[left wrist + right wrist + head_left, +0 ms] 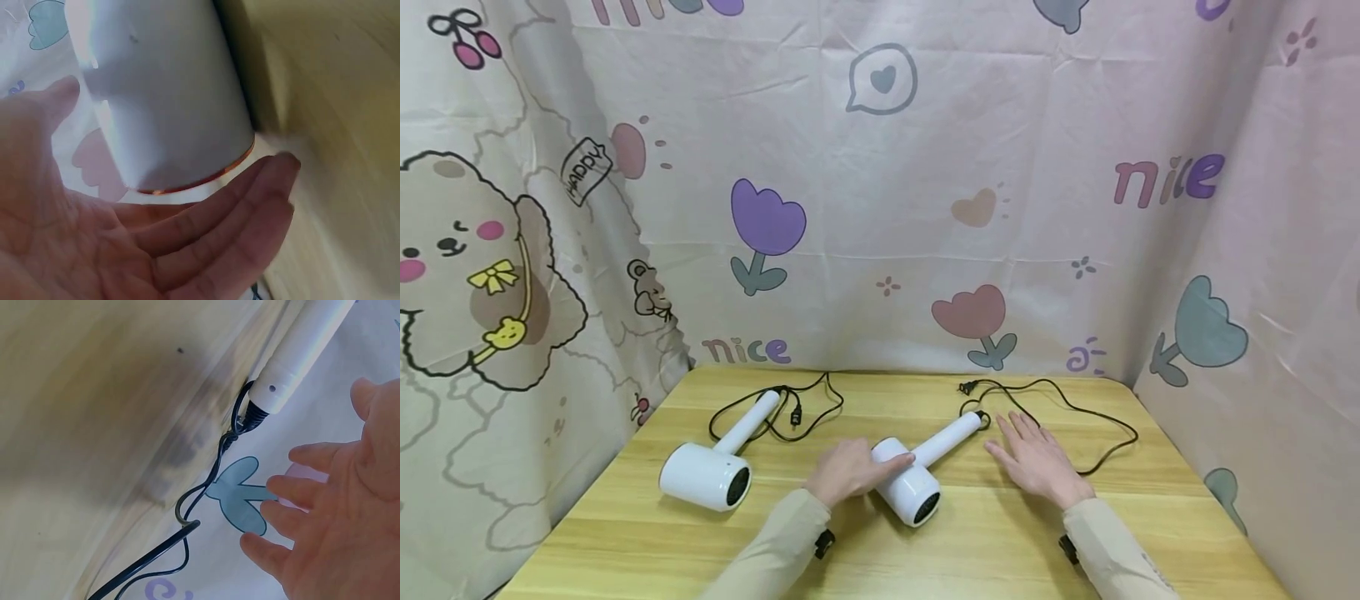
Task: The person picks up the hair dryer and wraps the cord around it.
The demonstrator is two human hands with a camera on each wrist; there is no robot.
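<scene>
1. The work in hand appears to be handling the glossy white, hammer-shaped hair dryer in the middle; whether the hands are taking hold or letting go cannot be told.
2. That dryer lies on the pale yellow wooden bench between the hands, its straight white handle slanting away to the right and its dark round grille facing the near side.
3. The left hand has a loose grip: in its wrist view the fingers curve beside the barrel's end without closing round it. Contact is unsure.
4. The right hand has its grip spread, apart from the handle's tip and holding nothing.
5. A lift from here would likely call for the left fingers to close on the barrel and the right to support the handle.
6. The thin black cord runs by the right fingers and wrist, so it could snag.
7. Bare wood shows left of the left hand, up to the second white hair dryer, and along the near side. The printed fabric curtain bounds the far edge and flanks both sides.
</scene>
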